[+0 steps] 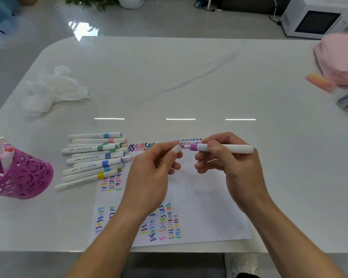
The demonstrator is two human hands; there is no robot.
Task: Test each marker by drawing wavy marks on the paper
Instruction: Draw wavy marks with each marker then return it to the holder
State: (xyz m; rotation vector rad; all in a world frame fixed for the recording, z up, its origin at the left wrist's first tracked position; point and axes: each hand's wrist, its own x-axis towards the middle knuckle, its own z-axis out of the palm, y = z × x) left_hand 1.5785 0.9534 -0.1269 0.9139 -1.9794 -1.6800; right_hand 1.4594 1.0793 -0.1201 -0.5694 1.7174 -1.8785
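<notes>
A white marker with a purple band [225, 148] lies level in my right hand [231, 163], above the far edge of the paper [201, 199]. My left hand [153, 175] pinches its white cap [177, 148] just left of the purple tip, a small gap apart. The white sheet carries several columns of coloured wavy marks, plus a row along its far edge. Several capped white markers [92, 159] lie in a pile at the paper's far left corner.
A purple perforated pen cup [18, 173] with a few markers stands at the left. Crumpled white tissue [52, 89] lies at the far left. A pink pouch [340, 57], an orange-pink eraser [319, 82] and a clear case sit at the right edge.
</notes>
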